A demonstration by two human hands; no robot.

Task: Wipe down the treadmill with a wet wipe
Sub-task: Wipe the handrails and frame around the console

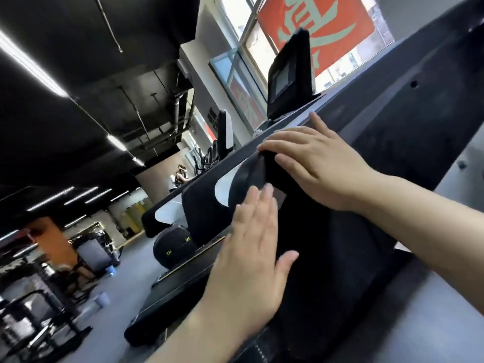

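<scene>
A tilted view of a gym is given, with the black moulded plastic treadmill frame filling the lower right. The right hand is laid flat on the upper part of this frame, fingers straight and spread, its fingertips at the frame's long black top edge. The left hand is held just below the right one, fingers straight and together, thumb out to the side, its palm against or just off the dark side panel; which of the two cannot be told. Neither grip is closed on anything. No wet wipe can be made out under or between the hands; if one is pressed beneath a palm, it is hidden.

Beyond the right hand's fingertips, a black console screen is seen standing upright on the frame, and past it a window with a red banner bearing pale characters. To the left of the left hand, further black treadmills are lined up on the grey floor, with a small blue bucket near them. Strip lights are set in the dark ceiling.
</scene>
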